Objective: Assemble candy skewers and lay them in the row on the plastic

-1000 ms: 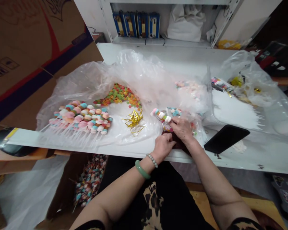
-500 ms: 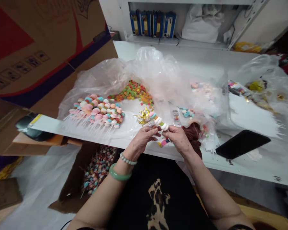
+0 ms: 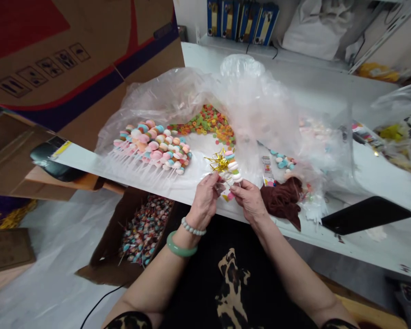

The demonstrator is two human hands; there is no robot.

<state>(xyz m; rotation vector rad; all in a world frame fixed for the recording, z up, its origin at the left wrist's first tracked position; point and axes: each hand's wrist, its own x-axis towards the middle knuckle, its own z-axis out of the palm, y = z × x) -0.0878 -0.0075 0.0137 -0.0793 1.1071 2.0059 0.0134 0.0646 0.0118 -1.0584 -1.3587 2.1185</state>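
My left hand (image 3: 205, 201) and my right hand (image 3: 249, 199) are both closed on one candy skewer (image 3: 233, 168) with pastel marshmallow pieces, held just above the table's near edge. It seems to sit in a clear printed wrapper (image 3: 228, 194), pinched between the fingers of both hands. A small heap of gold twist ties (image 3: 219, 160) lies right behind the skewer. A row of several finished pastel skewers (image 3: 154, 145) lies on clear plastic to the left.
Ring-shaped gummies (image 3: 208, 123) lie on the plastic sheet (image 3: 253, 100). A brown cloth (image 3: 283, 201) and a black phone (image 3: 365, 214) lie to the right. A cardboard box of wrapped skewers (image 3: 145, 230) stands on the floor below. Large cardboard boxes (image 3: 71, 59) rise at the left.
Both hands have lifted the skewer off the table beside the brown cloth and brought it toward the near edge. The head has turned left and down.
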